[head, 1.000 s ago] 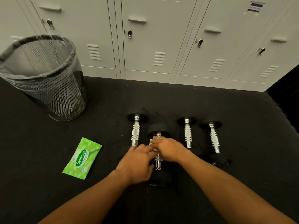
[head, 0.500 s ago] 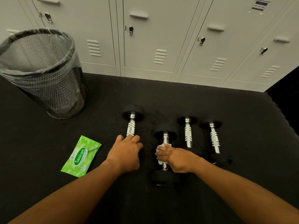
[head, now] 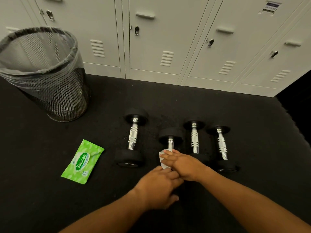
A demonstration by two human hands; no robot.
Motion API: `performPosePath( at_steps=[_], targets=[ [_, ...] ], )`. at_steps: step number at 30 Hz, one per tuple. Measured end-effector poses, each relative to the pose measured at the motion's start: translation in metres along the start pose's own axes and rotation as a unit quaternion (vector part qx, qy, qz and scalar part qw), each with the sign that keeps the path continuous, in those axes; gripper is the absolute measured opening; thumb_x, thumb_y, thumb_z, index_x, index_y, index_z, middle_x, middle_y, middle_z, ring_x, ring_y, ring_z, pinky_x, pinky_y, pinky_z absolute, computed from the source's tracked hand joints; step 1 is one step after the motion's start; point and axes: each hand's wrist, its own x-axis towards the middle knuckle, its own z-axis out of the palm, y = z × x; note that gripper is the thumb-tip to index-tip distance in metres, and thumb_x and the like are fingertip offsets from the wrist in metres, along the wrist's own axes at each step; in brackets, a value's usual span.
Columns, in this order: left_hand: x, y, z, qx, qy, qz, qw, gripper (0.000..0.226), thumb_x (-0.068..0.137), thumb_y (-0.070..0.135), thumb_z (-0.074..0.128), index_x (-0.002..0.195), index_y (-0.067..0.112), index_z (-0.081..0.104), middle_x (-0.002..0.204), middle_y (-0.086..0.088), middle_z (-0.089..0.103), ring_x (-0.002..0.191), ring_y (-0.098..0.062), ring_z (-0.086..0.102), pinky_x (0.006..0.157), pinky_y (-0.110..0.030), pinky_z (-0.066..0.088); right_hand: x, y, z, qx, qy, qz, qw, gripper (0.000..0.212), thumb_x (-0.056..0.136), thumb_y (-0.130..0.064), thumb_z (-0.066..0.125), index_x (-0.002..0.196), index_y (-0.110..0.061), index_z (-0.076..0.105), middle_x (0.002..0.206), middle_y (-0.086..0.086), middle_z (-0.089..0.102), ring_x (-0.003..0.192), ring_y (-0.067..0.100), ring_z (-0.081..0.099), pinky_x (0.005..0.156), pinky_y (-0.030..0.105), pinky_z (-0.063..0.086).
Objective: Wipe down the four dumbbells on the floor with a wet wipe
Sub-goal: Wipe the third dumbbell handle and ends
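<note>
Four black-headed dumbbells with chrome handles lie side by side on the dark floor: the leftmost dumbbell (head: 133, 137), the second dumbbell (head: 170, 140), the third dumbbell (head: 194, 137) and the fourth dumbbell (head: 220, 143). My right hand (head: 183, 163) grips a white wet wipe (head: 162, 158) wrapped round the second dumbbell's handle. My left hand (head: 159, 184), slightly blurred, lies with fairly straight fingers over that dumbbell's near head and hides it.
A green Sanicare wipes pack (head: 82, 161) lies on the floor left of the dumbbells. A black mesh bin (head: 50, 91) with a clear liner stands at the back left. Grey lockers (head: 168, 39) line the far wall.
My left hand left the leftmost dumbbell's handle and moved right to the second dumbbell's near end. My right hand stays on the wipe round the second handle.
</note>
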Motion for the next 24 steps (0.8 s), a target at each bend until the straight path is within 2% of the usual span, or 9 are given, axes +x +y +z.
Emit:
performPosePath(
  at_steps=[2,5,7,10,13,16,19,22,24],
  targets=[
    [0.005,0.007,0.005,-0.008,0.004,-0.03,1.0,0.047,0.098,0.042,0.053,0.14,0.021,0.054,0.137,-0.001,0.051,0.126,-0.022,0.045,0.102,-0.038,0.036,0.002,0.001,-0.001,-0.006,-0.016,-0.007,1.0,0.057,0.1,-0.025,0.048,0.154,-0.019,0.032,0.164,-0.004,0.02,0.152,0.009,0.003,0.125,0.033,0.002],
    [0.008,0.007,0.007,0.023,0.023,-0.025,0.999,0.033,0.099,0.035,0.052,0.125,0.018,0.064,0.129,-0.002,0.055,0.122,-0.024,0.049,0.099,-0.038,0.036,-0.002,0.005,-0.012,-0.004,-0.054,-0.041,0.998,0.056,0.098,-0.021,0.051,0.152,-0.023,0.037,0.163,-0.005,0.025,0.152,0.009,0.006,0.124,0.029,0.0],
    [0.009,0.005,0.008,0.028,0.018,-0.021,0.999,0.033,0.099,0.035,0.052,0.124,0.018,0.066,0.129,-0.003,0.056,0.126,-0.025,0.048,0.101,-0.039,0.036,-0.011,0.007,-0.022,-0.004,-0.084,-0.068,0.994,0.057,0.094,-0.013,0.052,0.15,-0.023,0.04,0.162,-0.006,0.028,0.152,0.009,0.008,0.125,0.032,0.005],
    [0.012,0.001,0.007,0.023,0.004,-0.02,1.0,0.033,0.099,0.035,0.053,0.125,0.019,0.065,0.134,-0.003,0.053,0.132,-0.024,0.044,0.102,-0.04,0.036,-0.024,0.012,-0.029,-0.031,-0.128,-0.1,0.986,0.044,0.09,-0.009,0.052,0.133,-0.016,0.058,0.157,-0.002,0.038,0.152,0.012,0.008,0.125,0.037,0.009],
    [0.017,-0.004,0.002,0.023,-0.01,-0.009,1.0,0.033,0.098,0.037,0.054,0.122,0.019,0.068,0.133,-0.002,0.056,0.129,-0.024,0.048,0.105,-0.042,0.036,-0.023,0.008,-0.031,-0.097,-0.168,-0.115,0.974,0.043,0.09,-0.012,0.051,0.132,-0.014,0.059,0.158,0.007,0.035,0.153,0.017,0.008,0.125,0.041,0.005],
    [0.02,-0.008,-0.008,0.013,0.005,0.015,1.0,0.034,0.097,0.041,0.052,0.109,0.019,0.075,0.118,0.0,0.066,0.12,-0.023,0.055,0.106,-0.04,0.039,-0.004,0.003,-0.027,-0.114,-0.168,-0.124,0.971,0.044,0.09,-0.017,0.054,0.134,-0.018,0.056,0.16,0.005,0.03,0.149,0.018,0.024,0.125,0.045,0.009],
    [0.021,-0.015,-0.021,0.01,-0.033,0.012,0.999,0.033,0.099,0.043,0.05,0.108,0.025,0.076,0.113,0.003,0.069,0.112,-0.021,0.057,0.092,-0.037,0.046,0.015,0.001,-0.021,-0.12,-0.157,-0.11,0.974,0.041,0.09,-0.025,0.057,0.131,-0.024,0.056,0.154,0.0,0.035,0.142,0.024,0.037,0.12,0.051,0.023],
    [0.023,-0.024,-0.032,0.02,-0.085,0.026,0.996,0.028,0.098,0.04,0.053,0.114,0.029,0.074,0.116,0.004,0.069,0.112,-0.021,0.059,0.088,-0.039,0.049,0.017,-0.002,-0.027,-0.145,-0.171,-0.09,0.97,0.036,0.09,-0.018,0.058,0.125,-0.018,0.063,0.152,0.006,0.04,0.142,0.028,0.037,0.122,0.051,0.018],
    [0.023,-0.025,-0.037,0.03,-0.111,0.035,0.993,0.028,0.098,0.037,0.055,0.119,0.03,0.072,0.119,0.003,0.068,0.112,-0.023,0.06,0.087,-0.04,0.049,0.009,-0.005,-0.036,-0.119,-0.176,-0.081,0.974,0.037,0.086,-0.014,0.059,0.121,-0.02,0.065,0.152,0.006,0.04,0.142,0.03,0.035,0.12,0.051,0.022]
  ],
)
